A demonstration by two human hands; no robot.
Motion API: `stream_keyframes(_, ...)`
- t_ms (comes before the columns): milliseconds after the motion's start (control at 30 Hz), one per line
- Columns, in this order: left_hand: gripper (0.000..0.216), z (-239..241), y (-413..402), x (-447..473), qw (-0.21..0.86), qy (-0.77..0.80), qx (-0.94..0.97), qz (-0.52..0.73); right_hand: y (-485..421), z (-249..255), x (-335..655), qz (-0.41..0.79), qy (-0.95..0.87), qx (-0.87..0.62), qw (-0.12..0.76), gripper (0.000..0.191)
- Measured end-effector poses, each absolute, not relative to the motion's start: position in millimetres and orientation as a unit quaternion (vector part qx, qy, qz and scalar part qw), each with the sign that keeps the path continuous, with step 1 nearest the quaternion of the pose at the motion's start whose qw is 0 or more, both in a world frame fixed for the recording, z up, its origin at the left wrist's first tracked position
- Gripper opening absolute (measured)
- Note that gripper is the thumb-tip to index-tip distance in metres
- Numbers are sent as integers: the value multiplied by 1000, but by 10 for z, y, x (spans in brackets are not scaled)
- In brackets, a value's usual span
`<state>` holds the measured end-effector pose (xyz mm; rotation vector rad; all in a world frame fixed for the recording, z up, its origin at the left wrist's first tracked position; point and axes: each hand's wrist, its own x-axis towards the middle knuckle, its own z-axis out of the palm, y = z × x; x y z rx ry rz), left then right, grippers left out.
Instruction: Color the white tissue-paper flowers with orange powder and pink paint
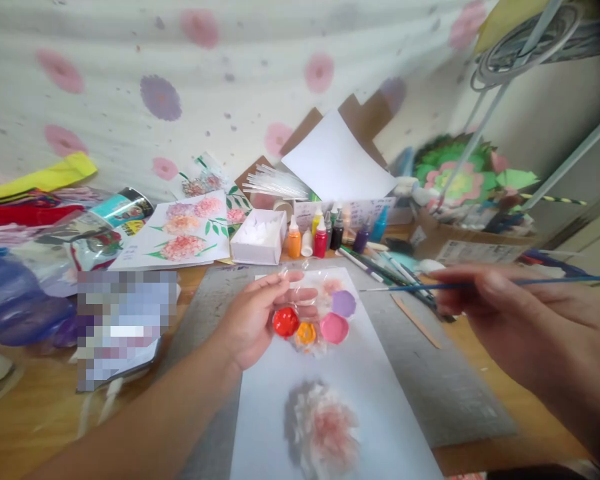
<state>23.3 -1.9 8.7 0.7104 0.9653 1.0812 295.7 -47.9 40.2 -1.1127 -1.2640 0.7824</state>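
Note:
My left hand point(253, 320) is closed on the edge of a clear paint palette point(320, 310) and holds it over a white sheet of paper point(265, 420). Red paint point(285, 322), orange paint point(306, 332), pink paint point(335, 327) and purple paint point(343, 304) fill some of its wells. My right hand point(515, 327) pinches a thin blue paintbrush point(460, 285), its tip pointing left, close to the palette's right side. Nearer to me on the sheet lies a crumpled white paper flower point(325, 430) with a reddish middle, somewhat blurred.
A grey mat point(430, 380) lies under the sheet. Behind stand several paint bottles point(320, 239) and a small white box point(258, 237) of white pieces. Pens point(363, 265) and a wooden stick point(416, 322) lie right. Flower pictures point(185, 230) stand back left; a pixelated device point(125, 327) is at left.

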Motion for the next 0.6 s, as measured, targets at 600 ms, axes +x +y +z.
stream_keyframes(600, 27, 56, 7, 216, 678, 472, 314, 468, -418, 417, 2786, 142, -710, -508, 467, 14)
